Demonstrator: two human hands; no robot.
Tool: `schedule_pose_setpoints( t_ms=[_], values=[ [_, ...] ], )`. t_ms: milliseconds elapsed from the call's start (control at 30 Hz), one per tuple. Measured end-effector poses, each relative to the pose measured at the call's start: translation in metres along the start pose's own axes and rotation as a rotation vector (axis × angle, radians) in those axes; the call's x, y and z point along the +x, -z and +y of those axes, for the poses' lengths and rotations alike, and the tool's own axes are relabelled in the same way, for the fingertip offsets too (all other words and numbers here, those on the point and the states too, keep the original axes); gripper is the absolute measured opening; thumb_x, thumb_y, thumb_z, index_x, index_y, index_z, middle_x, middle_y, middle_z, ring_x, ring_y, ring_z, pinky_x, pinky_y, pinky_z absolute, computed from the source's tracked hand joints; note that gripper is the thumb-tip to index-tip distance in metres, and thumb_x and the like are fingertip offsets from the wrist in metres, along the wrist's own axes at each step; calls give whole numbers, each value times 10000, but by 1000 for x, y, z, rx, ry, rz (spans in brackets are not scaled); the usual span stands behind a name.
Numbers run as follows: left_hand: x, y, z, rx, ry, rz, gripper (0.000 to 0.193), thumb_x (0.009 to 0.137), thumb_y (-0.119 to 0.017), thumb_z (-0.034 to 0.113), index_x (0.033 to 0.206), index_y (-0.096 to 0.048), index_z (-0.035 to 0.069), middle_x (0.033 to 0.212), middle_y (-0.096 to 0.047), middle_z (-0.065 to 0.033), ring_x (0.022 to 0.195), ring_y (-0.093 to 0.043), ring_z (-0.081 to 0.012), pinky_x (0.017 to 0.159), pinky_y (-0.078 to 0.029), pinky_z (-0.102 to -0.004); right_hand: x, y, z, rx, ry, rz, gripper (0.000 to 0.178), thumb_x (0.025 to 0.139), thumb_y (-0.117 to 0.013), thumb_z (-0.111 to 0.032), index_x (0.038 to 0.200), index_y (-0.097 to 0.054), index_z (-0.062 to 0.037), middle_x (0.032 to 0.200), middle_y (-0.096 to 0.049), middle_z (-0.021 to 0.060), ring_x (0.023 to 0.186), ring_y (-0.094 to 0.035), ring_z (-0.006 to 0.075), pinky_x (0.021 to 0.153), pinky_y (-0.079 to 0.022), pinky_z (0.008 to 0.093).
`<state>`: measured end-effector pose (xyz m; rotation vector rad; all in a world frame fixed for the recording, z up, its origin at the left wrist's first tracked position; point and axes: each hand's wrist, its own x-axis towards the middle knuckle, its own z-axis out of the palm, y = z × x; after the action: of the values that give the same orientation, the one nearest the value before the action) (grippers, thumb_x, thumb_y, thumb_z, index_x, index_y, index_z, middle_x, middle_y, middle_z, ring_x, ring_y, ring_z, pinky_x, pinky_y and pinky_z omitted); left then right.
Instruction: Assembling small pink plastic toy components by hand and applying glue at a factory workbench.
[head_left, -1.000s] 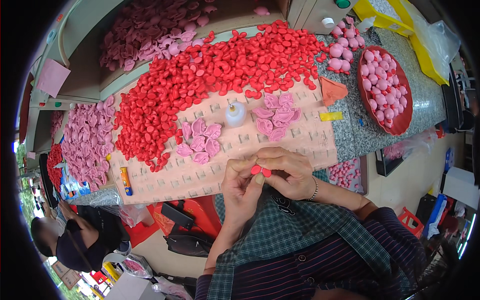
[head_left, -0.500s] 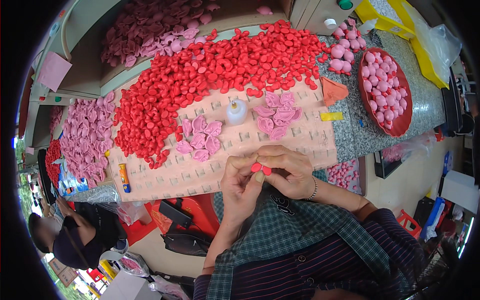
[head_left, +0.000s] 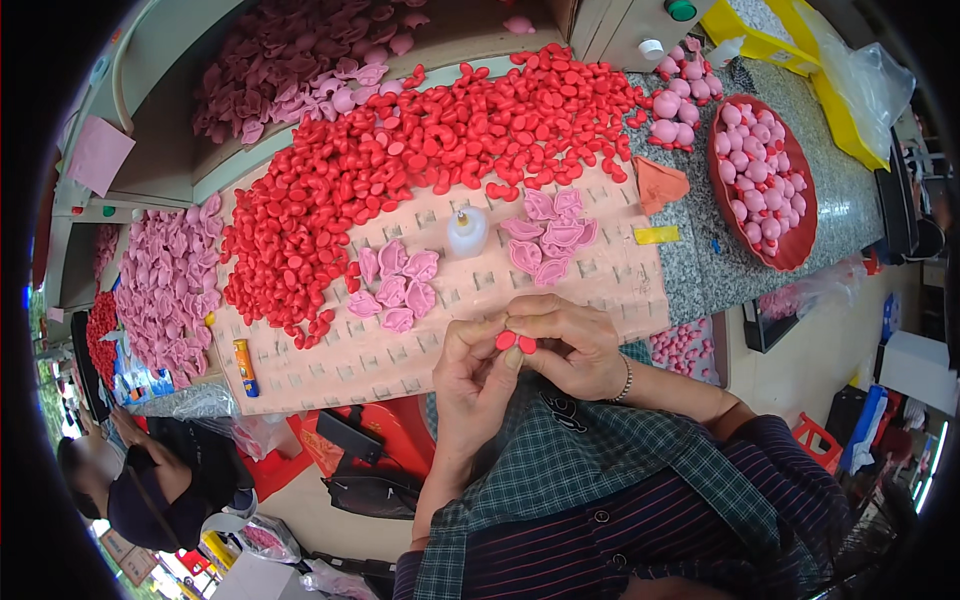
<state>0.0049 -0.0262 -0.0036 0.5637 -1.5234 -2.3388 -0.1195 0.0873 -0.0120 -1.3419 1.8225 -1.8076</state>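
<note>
At the front edge of the work surface, my left hand [head_left: 470,372] and my right hand [head_left: 578,352] meet with their fingertips closed on a small red two-lobed piece [head_left: 516,342]. Its two flat oval faces show between the fingers; whatever lies behind it is hidden. Just beyond my hands are two small groups of pink petal-like shells, a left group [head_left: 392,291] and a right group [head_left: 563,235]. Between the groups a translucent squeeze bottle [head_left: 467,232] with a narrow tip stands upright.
A large heap of red pieces [head_left: 400,150] spreads across the far side of the mat [head_left: 450,350]. Pink shells [head_left: 165,285] are piled at left, near a glue tube [head_left: 246,367]. A red bowl [head_left: 797,250] of pink balls stands at right. Another person [head_left: 165,480] sits at far left.
The view has shifted slightly, so things sit a little further left. Both hands keep their pinch on the red piece, with little visible movement.
</note>
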Motion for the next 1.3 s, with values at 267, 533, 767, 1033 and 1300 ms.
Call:
schedule_pose_setpoints(
  t_ms=[267,533,767,1033,1300],
  values=[
    [1,-1,0,-33,-5,6,261,943,-582,-61,1170,-472,5,1160,-648,-127,1052,-612,-115,863,-472,-212,0,0,0,-8,-2,-16,346,754,-771,42,1081,-663,16,1077,-680,193,937,-698,280,752,-558,323],
    [0,1,-3,-37,-32,3,262,941,-577,-66,1170,-468,-1,1136,-651,-127,1049,-619,-123,866,-481,-219,0,-3,-2,-40,35,19,331,748,-760,54,1063,-665,23,1053,-687,200,894,-708,293,735,-563,330],
    [1,-1,-3,-53,-33,18,259,939,-573,-69,1166,-467,-2,1118,-652,-132,1034,-626,-129,864,-485,-224,3,-2,-3,-16,47,22,309,754,-749,63,1049,-665,26,1053,-687,203,914,-709,292,755,-566,327],
    [3,-9,-4,-20,-71,58,242,944,-573,-55,1155,-470,5,1114,-647,-139,1016,-635,-149,857,-512,-255,0,-3,-3,251,-130,87,255,792,-720,78,1034,-672,13,1053,-688,168,948,-701,256,793,-556,311],
    [0,-8,-7,8,-96,96,217,945,-571,-49,1125,-463,3,1114,-645,-155,1000,-642,-156,847,-526,-263,2,-2,-4,41,-7,44,281,756,-724,73,1022,-676,-4,1022,-691,150,876,-706,258,731,-560,319]
  ],
)
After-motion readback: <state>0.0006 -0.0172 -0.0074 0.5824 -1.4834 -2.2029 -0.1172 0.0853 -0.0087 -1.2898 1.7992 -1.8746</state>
